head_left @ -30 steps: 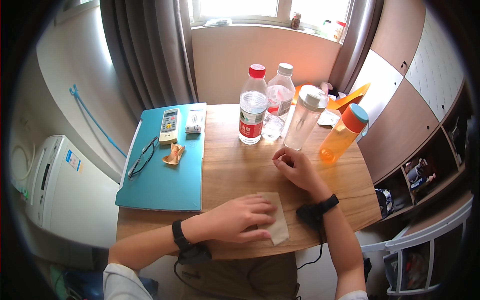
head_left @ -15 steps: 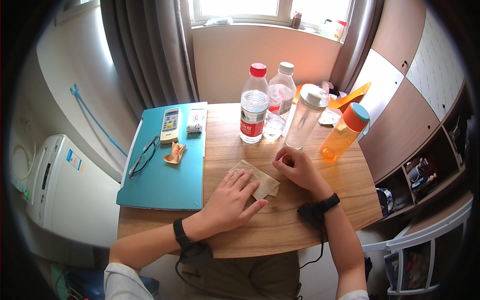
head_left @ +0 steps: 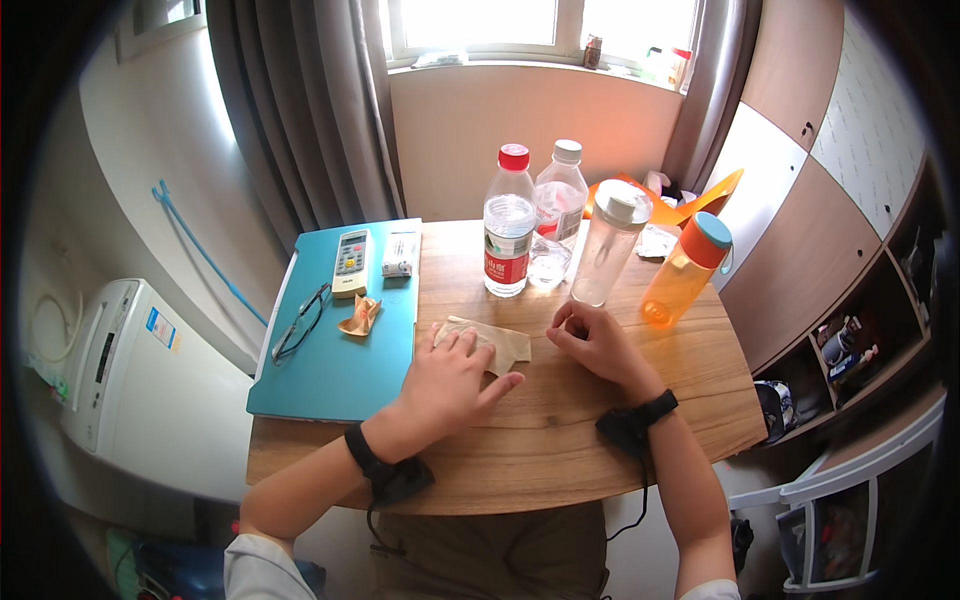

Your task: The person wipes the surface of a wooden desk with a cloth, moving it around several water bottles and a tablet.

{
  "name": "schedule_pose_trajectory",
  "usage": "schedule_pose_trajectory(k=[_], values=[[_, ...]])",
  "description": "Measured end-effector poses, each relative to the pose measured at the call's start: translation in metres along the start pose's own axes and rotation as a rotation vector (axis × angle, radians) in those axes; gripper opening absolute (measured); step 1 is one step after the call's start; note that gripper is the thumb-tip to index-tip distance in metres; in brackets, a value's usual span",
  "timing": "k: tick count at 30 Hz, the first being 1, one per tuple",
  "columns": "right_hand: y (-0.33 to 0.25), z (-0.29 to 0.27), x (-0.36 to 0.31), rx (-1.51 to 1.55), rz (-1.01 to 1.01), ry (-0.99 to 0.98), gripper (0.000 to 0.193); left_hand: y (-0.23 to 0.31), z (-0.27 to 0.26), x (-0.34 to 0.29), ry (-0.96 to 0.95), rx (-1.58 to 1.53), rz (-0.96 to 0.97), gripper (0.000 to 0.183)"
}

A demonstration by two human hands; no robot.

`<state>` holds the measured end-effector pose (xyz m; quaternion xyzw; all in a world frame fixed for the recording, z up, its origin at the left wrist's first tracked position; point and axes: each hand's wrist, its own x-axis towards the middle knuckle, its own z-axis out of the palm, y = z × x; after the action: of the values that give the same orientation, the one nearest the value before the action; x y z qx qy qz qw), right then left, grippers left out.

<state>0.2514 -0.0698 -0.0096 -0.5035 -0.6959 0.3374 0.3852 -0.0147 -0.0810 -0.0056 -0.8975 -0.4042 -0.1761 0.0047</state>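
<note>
My left hand (head_left: 448, 380) lies palm down with its fingers spread on a folded tan paper napkin (head_left: 508, 347), covering the napkin's left part. The napkin rests flat on the wooden table, just right of a blue-green folder. My right hand (head_left: 597, 342) is curled, thumb and fingertips drawn together, to the right of the napkin and apart from it. Whether anything is pinched there is hidden. Just beyond it stands a clear drinking bottle (head_left: 600, 255) with a white lid.
On the folder (head_left: 340, 385) lie glasses (head_left: 302, 322), a remote control (head_left: 351, 265), a small white packet (head_left: 398, 255) and a crumpled brown wrapper (head_left: 360, 316). Toward the back stand a red-capped water bottle (head_left: 508, 230), a white-capped one (head_left: 556, 220) and an orange bottle (head_left: 680, 275).
My left hand has slid the napkin leftward across the table, toward the folder. My right hand keeps its curled shape in nearly the same place. The whole view has shifted slightly.
</note>
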Motion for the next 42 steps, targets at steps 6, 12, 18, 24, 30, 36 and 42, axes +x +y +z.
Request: schedule_pose_trajectory(k=[6,12,18,24,30,36,42], values=[[0.0,-0.003,-0.001,0.005,0.003,-0.009,0.017,-0.008,-0.006,0.029,-0.129,0.026,-0.126,0.068],[-0.001,-0.002,0.001,0.02,-0.001,-0.015,0.018,-0.019,0.001,0.05,-0.198,-0.033,-0.111,0.071],[0.009,-0.006,0.001,0.077,0.019,-0.02,0.018,0.024,-0.001,0.024,-0.324,-0.442,0.407,0.059],[0.0,-0.008,0.003,0.199,0.06,0.001,0.017,0.055,-0.018,-0.01,-0.293,-0.356,0.534,0.053],[0.006,-0.01,0.003,0.203,0.051,-0.018,0.015,0.037,-0.018,0.001,-0.25,-0.457,0.452,0.037],[0.001,-0.008,0.003,0.196,0.065,-0.031,0.019,0.026,0.001,0.002,-0.171,-0.598,0.408,0.023],[0.008,-0.008,0.004,0.183,0.058,-0.023,0.016,0.031,0.003,0.001,-0.072,-0.497,0.431,0.018]])
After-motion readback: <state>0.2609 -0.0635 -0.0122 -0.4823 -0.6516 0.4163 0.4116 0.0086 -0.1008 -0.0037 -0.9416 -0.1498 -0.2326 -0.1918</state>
